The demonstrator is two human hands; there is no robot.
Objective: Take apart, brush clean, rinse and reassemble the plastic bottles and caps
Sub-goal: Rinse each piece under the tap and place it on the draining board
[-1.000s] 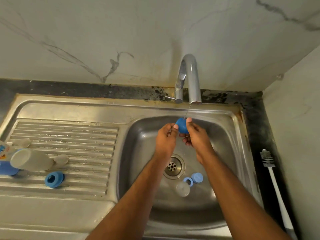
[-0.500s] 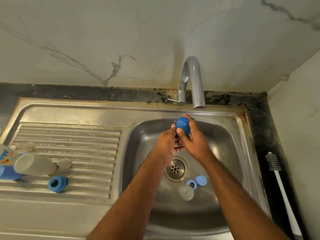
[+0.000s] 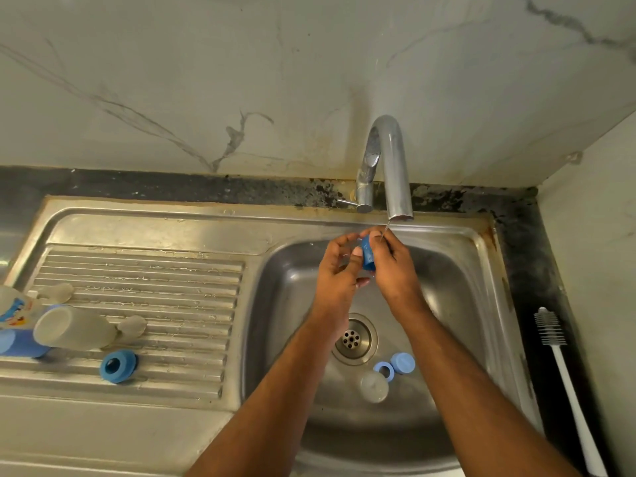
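Printed bottle: a translucent plastic bottle with a blue printed label is lying at the left edge of the drainboard, cut off by the frame.
Blue cylinder: a blue plastic cylindrical part is lying at the left edge, just under the frosted bottle.
Frosted bottle: a frosted translucent plastic bottle is lying on its side on the ribbed steel drainboard, mouth facing the viewer.
Clear pieces: two small translucent teat-like pieces are resting on the ribs beside the bottles.
Collar: a round blue plastic screw collar is sitting near the front of the drainboard.
Left hand: the left hand is hovering over the stainless steel sink basin, fingers loosely curled and spread, thumb tip touching the blue cap; a firm grasp is not plain.
Blue cap: a blue plastic bottle cap is being held under the spout, over the back of the basin.
Right hand: the right hand is gripping the blue cap, fingers wrapped round it.
Tap: a curved chrome tap is releasing a thin stream onto the right hand's fingers.
Basin floor: a clear round dome cap, a pale blue ring and a pale blue round lid are lying just right of the drain.
Brush: a white-handled bottle brush is lying on the dark counter along the sink's right edge.
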